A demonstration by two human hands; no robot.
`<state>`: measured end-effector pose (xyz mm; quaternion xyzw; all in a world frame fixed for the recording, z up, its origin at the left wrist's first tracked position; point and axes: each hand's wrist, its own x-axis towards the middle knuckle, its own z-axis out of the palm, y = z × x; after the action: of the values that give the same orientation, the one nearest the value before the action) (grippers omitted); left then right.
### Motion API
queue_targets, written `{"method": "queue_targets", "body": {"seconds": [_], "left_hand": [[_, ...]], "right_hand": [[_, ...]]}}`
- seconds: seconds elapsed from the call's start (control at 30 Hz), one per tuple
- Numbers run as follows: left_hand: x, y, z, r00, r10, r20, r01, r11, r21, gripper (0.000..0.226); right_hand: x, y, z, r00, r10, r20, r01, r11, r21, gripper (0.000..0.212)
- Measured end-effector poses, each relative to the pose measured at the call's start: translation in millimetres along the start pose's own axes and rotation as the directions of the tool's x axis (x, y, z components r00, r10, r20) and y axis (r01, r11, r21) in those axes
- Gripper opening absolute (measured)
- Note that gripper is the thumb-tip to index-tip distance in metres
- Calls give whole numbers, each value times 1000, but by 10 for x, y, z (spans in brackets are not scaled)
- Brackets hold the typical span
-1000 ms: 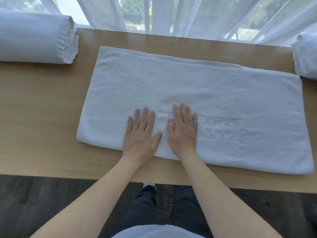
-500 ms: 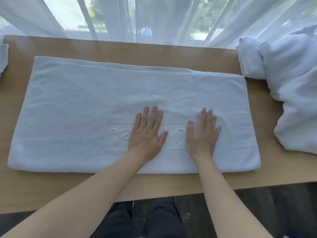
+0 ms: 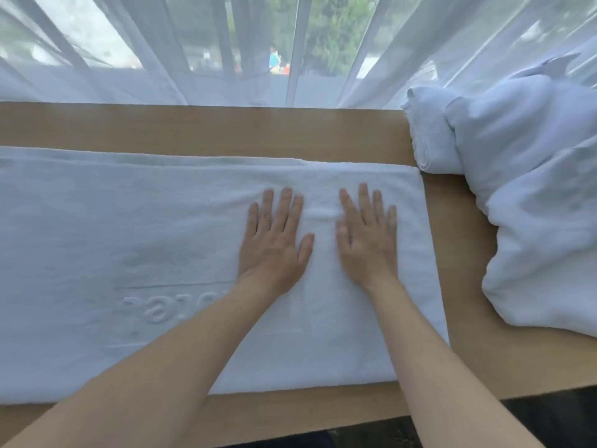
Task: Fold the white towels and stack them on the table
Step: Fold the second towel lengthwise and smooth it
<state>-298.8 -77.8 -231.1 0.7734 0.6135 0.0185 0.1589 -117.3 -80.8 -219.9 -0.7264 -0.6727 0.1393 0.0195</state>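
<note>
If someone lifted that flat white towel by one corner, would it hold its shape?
Probably not. The towel lies limp and flat in layers under both hands, so it would likely droop. Its fluffy surface suggests it would grip the wooden table rather than slide.

Daylight pours through sheer white curtains (image 3: pixel 226 50) across the far window, green trees (image 3: pixel 326 30) blurred beyond. A light wooden table (image 3: pixel 206 129) meets them. Dark floor (image 3: pixel 555 415) below.

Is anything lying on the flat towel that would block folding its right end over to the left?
Nothing visible does. Only the left hand and right hand rest flat on the towel; the towel pile sits apart, right.
</note>
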Motion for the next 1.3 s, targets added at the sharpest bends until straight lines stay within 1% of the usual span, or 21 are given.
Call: {"method": "queue_targets", "body": {"seconds": [0.03,0.07,0.17,0.2,0.33,0.47,0.53,0.6,0.63,0.7,0.77,0.83,0.9,0.97,1.0,1.03,1.07,1.1,1.17,1.23,1.3], "left_hand": [[77,51,-5,1000,10,10,-10,1000,4,73],[148,98,-5,1000,18,19,-18,1000,11,72],[326,240,-7,999,31,31,-32,999,25,72],[374,294,-9,999,40,29,-41,999,30,72],[582,517,17,993,112,34,-114,992,61,72],[725,777,89,977,205,63,-210,974,86,72],[724,933,136,954,291,74,-296,951,85,72],[694,1085,189,914,395,97,-402,912,76,71],[665,1156,216,894,438,92,-444,894,63,70],[582,1266,249,871,489,47,-490,871,13,65],[501,1327,268,872,489,-23,-489,867,-94,57],[442,1346,248,891,443,-96,-453,865,-214,47],[432,1374,150,928,350,-123,-371,851,-372,34],[477,1448,-74,986,166,12,-125,789,-602,22],[524,1477,-209,988,64,141,59,687,-724,24],[574,1485,-341,959,-10,285,245,538,-806,30],[632,1459,-461,916,-42,398,379,414,-828,38],[689,1409,-568,884,-42,465,447,365,-816,43],[721,1246,-743,866,-36,500,471,401,-786,46],[707,1075,-896,871,-81,485,465,459,-757,54],[681,883,-997,912,-176,371,401,577,-711,55]], "right_hand": [[91,43,-5,998,-53,32,54,998,-19,60],[196,137,-18,998,-36,46,37,998,-40,59],[480,487,-139,976,217,25,-216,976,-21,58],[526,566,-184,964,264,22,-264,964,13,58],[331,695,-184,952,293,-87,-270,939,211,58],[-210,799,-100,896,417,-151,-337,862,379,61],[-456,806,-96,884,425,-197,-313,849,425,53],[-656,793,-126,842,483,-240,-339,820,461,40],[-738,778,-159,810,544,-220,-393,781,485,33],[-847,754,-218,737,672,-73,-546,656,521,25],[-878,744,-287,676,727,116,-672,544,502,32],[-868,731,-357,683,685,252,-703,525,480,42],[-850,700,-454,737,595,320,-654,511,558,43],[-862,640,-610,812,502,296,-559,527,640,35],[-880,592,-696,853,444,273,-504,567,652,32],[-903,525,-778,889,370,269,-451,609,653,29],[-922,436,-856,915,289,281,-403,646,648,28],[-937,325,-927,931,206,303,-357,695,625,26],[-928,69,-1004,944,50,325,-225,819,527,24],[-876,-174,-1033,938,-57,343,-98,903,418,28],[-827,-404,-1036,927,-129,352,-7,933,360,31]]}}
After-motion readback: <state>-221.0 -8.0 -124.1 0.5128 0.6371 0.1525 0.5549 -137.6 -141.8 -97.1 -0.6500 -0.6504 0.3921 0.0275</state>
